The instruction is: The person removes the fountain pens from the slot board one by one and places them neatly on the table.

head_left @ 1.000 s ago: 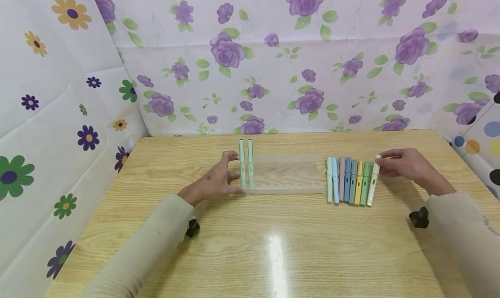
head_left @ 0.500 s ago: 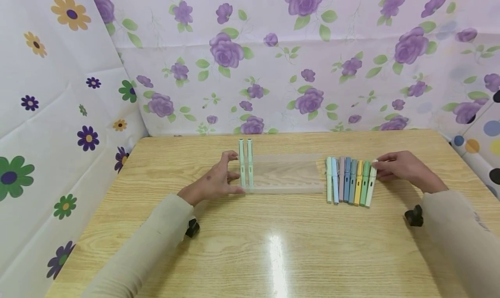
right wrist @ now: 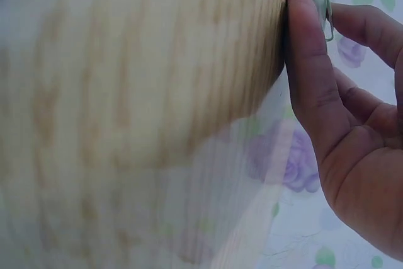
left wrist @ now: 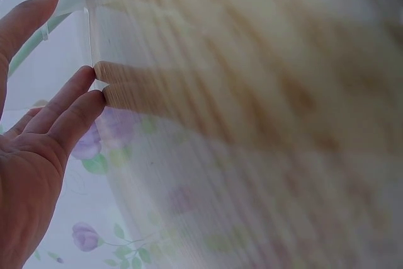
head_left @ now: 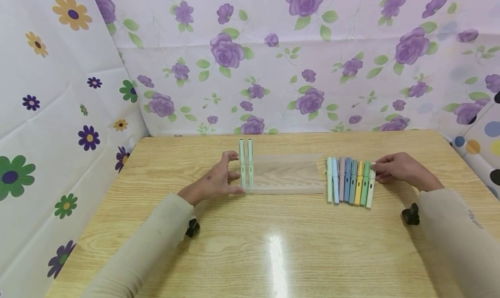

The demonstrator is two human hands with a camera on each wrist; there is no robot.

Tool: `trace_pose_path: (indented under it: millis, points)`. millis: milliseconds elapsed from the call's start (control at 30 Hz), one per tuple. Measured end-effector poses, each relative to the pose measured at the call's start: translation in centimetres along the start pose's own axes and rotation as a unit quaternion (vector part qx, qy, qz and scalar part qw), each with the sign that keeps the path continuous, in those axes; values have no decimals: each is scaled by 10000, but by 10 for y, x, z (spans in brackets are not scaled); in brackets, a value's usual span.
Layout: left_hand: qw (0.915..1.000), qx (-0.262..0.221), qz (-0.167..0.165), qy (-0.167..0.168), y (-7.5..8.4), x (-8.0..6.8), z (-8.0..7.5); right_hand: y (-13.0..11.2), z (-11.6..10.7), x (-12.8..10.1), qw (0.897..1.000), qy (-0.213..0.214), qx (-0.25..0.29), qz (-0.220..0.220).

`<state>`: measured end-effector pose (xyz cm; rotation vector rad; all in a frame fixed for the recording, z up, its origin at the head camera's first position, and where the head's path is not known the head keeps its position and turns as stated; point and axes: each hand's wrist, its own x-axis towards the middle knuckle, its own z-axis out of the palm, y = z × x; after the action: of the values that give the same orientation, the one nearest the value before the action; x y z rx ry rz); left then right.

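My left hand point(head_left: 215, 180) holds the left end of a clear plastic pen rack point(head_left: 289, 190), thumb at its front corner and index finger at its back corner. Two of its other fingertips point(left wrist: 94, 83) touch the tabletop in the left wrist view. Inside the rack, at its left end, stand two mint-green pens point(head_left: 251, 170) side by side. To the right, my right hand point(head_left: 398, 167) pinches the cap end of an off-white pen point(head_left: 370, 196) between thumb and fingers. That pen, with its clip point(right wrist: 330, 11) showing, lies alongside a green pen point(head_left: 365, 185).
A row of several pens point(head_left: 347, 180) in mint, light blue, mauve, blues, yellow and green lies just right of the rack. The wooden table point(head_left: 234, 246) meets flowered cloth point(head_left: 273, 94) at the back and left. Small black cameras point(head_left: 411, 214) sit on both wrists.
My right hand has moved left and slightly toward me, bringing the off-white pen up beside the green one. My left hand and the rack stay where they were.
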<state>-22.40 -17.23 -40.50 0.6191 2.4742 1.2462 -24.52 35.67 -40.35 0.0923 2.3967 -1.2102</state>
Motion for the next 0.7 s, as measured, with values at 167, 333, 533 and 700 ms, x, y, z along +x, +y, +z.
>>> trace_pose_path:
  millis: [167,333,533,700]
  points:
    - [10000,15,13,-5,0,0,0,1,0,0,10000,-13,58,25]
    - [10000,36,-1,-2,1,0,-1,0,1,-1,10000,-18,80,40]
    - [10000,37,-50,27,1,0,0,-1,-3,-5,9998,125,121,36]
    - [9999,59,-82,31,2,-1,0,-5,-11,-13,9991,381,9,-189]
